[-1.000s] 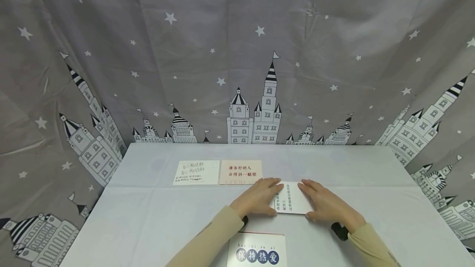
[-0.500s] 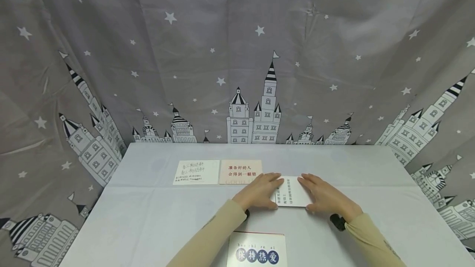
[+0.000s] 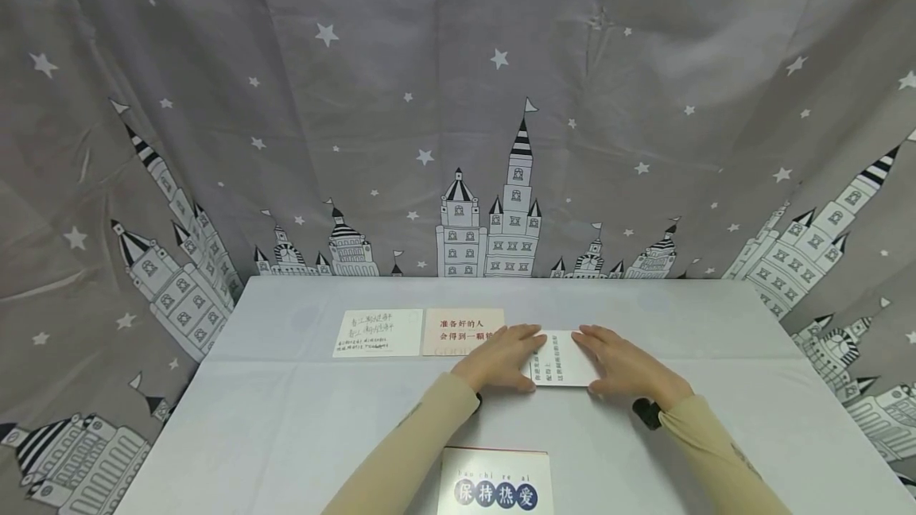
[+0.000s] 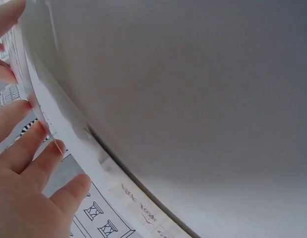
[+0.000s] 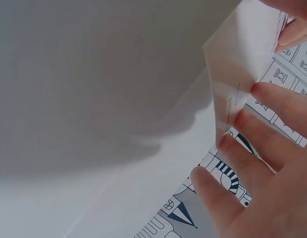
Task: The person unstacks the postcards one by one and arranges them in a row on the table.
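A white postcard (image 3: 561, 360) with lines of dark printed characters, turned sideways, is between my two hands in the head view. My left hand (image 3: 501, 358) grips its left edge, the thumb by the near corner. On the opposite edge, my right hand (image 3: 626, 364) holds it with fingertips and thumb. In the right wrist view the card's pale face (image 5: 237, 64) slants, and the fingers (image 5: 275, 116) meet its edge. The left wrist view shows that hand's fingers (image 4: 49, 161) spread along the card's edge.
Left of the held card, a cream card with red characters (image 3: 458, 328) lies beside a white card with handwriting (image 3: 378, 332). A white card with blue circles (image 3: 496, 483) lies at the near edge of the white table (image 3: 272, 427). A grey castle-print curtain (image 3: 358, 141) hangs behind.
Both hands have carried the postcard away from the body, toward the back of the table. The left hand now covers part of the cream card's right side. The other cards stay put.
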`<state>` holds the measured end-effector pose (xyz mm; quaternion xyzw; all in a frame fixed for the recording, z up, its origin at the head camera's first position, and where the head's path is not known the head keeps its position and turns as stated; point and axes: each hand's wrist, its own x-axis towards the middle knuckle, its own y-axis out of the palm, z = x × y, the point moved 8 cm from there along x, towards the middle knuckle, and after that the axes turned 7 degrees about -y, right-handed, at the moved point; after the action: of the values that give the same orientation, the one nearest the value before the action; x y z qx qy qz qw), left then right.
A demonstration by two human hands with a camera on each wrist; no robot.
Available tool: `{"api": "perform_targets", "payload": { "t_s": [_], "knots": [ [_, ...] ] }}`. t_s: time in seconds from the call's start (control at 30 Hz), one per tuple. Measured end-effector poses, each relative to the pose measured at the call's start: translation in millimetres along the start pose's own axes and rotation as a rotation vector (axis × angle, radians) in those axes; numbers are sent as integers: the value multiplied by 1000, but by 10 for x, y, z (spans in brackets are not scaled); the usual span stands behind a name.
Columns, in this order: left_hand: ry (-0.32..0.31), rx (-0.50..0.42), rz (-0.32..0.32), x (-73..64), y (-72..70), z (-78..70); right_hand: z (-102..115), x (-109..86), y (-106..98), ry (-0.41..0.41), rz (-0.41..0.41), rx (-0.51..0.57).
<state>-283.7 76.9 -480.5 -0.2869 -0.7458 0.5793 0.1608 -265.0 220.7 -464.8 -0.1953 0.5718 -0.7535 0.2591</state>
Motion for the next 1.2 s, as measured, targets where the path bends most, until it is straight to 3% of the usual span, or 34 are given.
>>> {"api": "perform_targets", "payload": {
  "t_s": [1.2],
  "knots": [
    [-81,3,3,289,6,234,-277,327,8,16,36,149]
  ]
}}
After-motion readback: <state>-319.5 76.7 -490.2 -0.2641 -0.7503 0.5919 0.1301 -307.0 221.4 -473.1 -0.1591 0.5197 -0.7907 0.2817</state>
